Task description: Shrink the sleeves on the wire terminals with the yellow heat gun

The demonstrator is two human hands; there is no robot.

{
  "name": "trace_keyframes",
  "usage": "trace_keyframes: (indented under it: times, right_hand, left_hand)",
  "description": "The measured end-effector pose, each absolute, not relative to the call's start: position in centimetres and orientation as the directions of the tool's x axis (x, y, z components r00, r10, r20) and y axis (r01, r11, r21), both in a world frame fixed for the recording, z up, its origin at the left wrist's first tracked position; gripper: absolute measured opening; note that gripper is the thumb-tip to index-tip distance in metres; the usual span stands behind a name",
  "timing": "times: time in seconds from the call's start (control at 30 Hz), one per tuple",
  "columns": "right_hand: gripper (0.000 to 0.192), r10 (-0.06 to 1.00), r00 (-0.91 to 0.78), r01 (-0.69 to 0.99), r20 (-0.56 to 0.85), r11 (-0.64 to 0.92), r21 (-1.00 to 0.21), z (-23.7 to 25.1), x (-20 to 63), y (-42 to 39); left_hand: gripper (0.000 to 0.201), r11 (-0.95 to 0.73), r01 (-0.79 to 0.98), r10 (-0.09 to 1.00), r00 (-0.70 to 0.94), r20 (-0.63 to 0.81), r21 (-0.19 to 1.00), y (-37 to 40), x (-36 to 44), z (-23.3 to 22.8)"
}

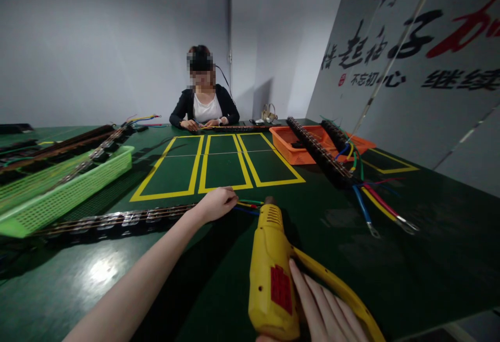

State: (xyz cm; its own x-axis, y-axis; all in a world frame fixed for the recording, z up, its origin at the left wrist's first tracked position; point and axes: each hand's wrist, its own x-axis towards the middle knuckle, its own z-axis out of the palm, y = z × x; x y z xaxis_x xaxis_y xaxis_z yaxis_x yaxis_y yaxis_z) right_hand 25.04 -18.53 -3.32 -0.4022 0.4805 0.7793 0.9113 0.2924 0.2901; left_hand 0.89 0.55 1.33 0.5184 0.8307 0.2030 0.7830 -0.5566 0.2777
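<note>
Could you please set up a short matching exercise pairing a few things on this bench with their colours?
Things:
1. heat gun
2. left-hand tray
3. far tray
4. table

Colours:
a. orange
b. dark green
c. yellow
d. light green

Pairs: 1-c, 2-d, 3-a, 4-b. The right hand grips the heat gun; the left hand pins wires.

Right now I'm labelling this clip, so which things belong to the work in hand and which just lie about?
In hand:
- yellow heat gun, gripped by right hand
- coloured wires at its nozzle, under left hand
- black cable chain

Lying about:
- green basket
- orange tray
- second cable chain
</note>
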Motion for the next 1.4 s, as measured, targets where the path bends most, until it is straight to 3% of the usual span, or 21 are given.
trace_keyframes:
  times: [0.07,0.13,0.37,0.47,0.67,0.73,0.83,0.97,1.03,1.2,1.27,1.4]
  right_hand:
    - [0.112,0.485,-0.397,0.913,0.779,0.293,0.283,-3.1,24.9,-18.5]
    - [0.113,0.482,-0.395,0.913,0.782,0.305,0.273,-2.9,24.8,-18.5]
    - [0.11,0.512,-0.326,0.936,0.795,0.29,0.197,-4.0,24.3,-18.8]
    - [0.107,0.542,-0.247,0.96,0.803,0.252,0.125,-4.6,23.8,-19.0]
    - [0.111,0.496,-0.368,0.923,0.787,0.3,0.242,-4.2,22.5,-19.4]
    - [0.106,0.511,-0.262,0.946,0.818,0.305,0.113,-4.7,21.4,-19.6]
    - [0.092,0.541,-0.014,0.938,0.841,0.299,-0.177,-6.0,19.0,-19.8]
    - [0.091,0.521,0.034,0.904,0.853,0.348,-0.249,-6.5,15.9,-19.9]
    - [0.089,0.493,0.018,0.906,0.87,0.36,-0.223,-6.0,15.1,-19.8]
    - [0.088,0.476,-0.22,0.925,0.851,0.378,0.027,-4.3,15.5,-19.8]
    - [0.087,0.476,-0.249,0.922,0.843,0.383,0.056,-4.0,16.1,-19.8]
    - [0.052,0.519,-0.307,0.913,0.798,0.397,0.093,-4.1,17.6,-19.7]
  left_hand:
    - [0.037,-0.555,0.816,0.828,0.524,0.201,0.159,0.4,0.4,2.0]
    - [0.036,-0.551,0.824,0.83,0.523,0.196,0.135,0.6,-0.5,2.5]
    - [0.046,-0.478,0.625,0.83,0.551,0.085,0.617,2.5,-3.9,1.1]
    - [0.05,-0.358,0.611,0.871,0.491,0.016,0.706,2.5,-4.1,0.6]
    - [0.054,-0.285,0.512,0.892,0.451,0.029,0.81,1.9,-3.7,1.4]
    - [0.054,-0.251,0.469,0.906,0.422,0.035,0.846,1.8,-3.7,1.6]
    - [0.053,-0.209,0.437,0.92,0.392,0.024,0.875,1.7,-3.7,1.6]
    - [0.048,-0.19,0.429,0.916,0.401,0.002,0.883,1.8,-3.8,1.4]
    - [0.046,-0.204,0.435,0.913,0.407,0.011,0.877,1.9,-3.9,1.3]
    - [0.042,-0.216,0.477,0.923,0.385,0.018,0.852,2.1,-4.2,1.2]
    - [0.043,-0.217,0.474,0.923,0.385,0.021,0.854,2.0,-4.2,1.3]
    - [0.045,-0.196,0.47,0.925,0.38,0.003,0.861,1.6,-4.0,1.7]
